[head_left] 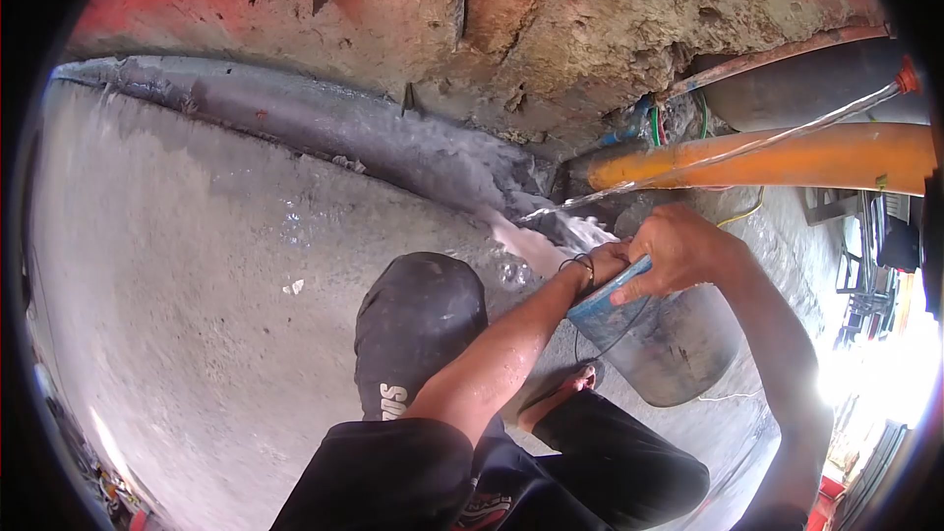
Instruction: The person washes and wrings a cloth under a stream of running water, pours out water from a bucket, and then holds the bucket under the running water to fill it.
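A grey bucket (683, 344) with a blue rim lies tilted over, its mouth toward the water channel (246, 93). My right hand (678, 251) is closed on the rim, its thumb over the blue edge. Against the same rim, my left hand (608, 261), with dark bands at the wrist, has its fingers curled and partly covered by my right hand; what they hold is hidden. Cloudy, pinkish water (531, 246) runs just beyond both hands. A thin stream of water (728, 154) falls from a red outlet (907, 75) at the upper right.
An orange pipe (767, 159) crosses at the right, below a dark cylindrical object (816, 88). A rough wall (590, 29) stands behind the channel. My dark-clad knee (421, 310) and foot (570, 393) are over the concrete floor (216, 285). Chairs (854, 246) stand at the far right.
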Demonstrator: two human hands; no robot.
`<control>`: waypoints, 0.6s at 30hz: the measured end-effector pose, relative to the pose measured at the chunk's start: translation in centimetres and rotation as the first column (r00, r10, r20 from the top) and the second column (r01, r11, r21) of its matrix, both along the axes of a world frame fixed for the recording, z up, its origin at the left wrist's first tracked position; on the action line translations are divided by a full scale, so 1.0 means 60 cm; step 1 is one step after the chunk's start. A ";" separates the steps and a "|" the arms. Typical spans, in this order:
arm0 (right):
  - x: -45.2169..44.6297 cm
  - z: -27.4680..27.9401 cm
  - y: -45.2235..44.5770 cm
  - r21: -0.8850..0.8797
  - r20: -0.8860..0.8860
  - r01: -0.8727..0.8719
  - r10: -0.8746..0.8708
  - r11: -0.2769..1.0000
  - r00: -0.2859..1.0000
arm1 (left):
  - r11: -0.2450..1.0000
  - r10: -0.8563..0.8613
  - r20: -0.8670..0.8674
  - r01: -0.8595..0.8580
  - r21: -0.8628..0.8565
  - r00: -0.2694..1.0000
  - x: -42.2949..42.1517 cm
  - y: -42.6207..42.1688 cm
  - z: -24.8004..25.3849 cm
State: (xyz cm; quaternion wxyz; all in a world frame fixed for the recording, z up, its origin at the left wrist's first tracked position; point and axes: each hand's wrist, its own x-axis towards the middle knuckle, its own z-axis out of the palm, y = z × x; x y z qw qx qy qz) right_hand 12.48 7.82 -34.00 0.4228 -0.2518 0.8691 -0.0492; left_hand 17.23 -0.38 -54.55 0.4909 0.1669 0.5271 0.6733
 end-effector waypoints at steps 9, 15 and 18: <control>0.087 -0.017 0.050 0.255 0.113 -0.200 0.177 0.946 0.978 | 0.871 0.251 -0.648 -0.460 -0.172 0.719 0.012 0.055 -0.148; 0.189 -0.133 0.110 0.053 -0.282 -0.143 0.152 0.988 0.947 | 0.794 -0.009 -0.940 -0.569 -0.214 0.341 -0.082 -0.060 -0.101; 0.221 -0.194 0.108 -0.081 -0.441 -0.033 -0.006 0.996 0.898 | 0.805 0.092 -0.944 -0.582 -0.117 0.317 -0.132 -0.110 -0.033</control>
